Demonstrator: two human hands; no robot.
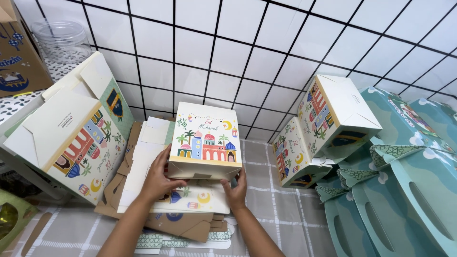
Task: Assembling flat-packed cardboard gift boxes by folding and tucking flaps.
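Right hand [236, 189] fingertips under box [205, 141]

Both hands are on the cream printed box [205, 141], tilted up on the pile of flat box blanks [143, 166]: left hand [159, 178] cupping its lower left corner, right hand [236, 189] under its bottom right edge. Folded cream boxes [328, 119] lean right, teal handled boxes [404, 190] beside them, white tiled wall [228, 47] behind.

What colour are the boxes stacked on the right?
Teal boxes with white cloud shapes, seen in the head view.
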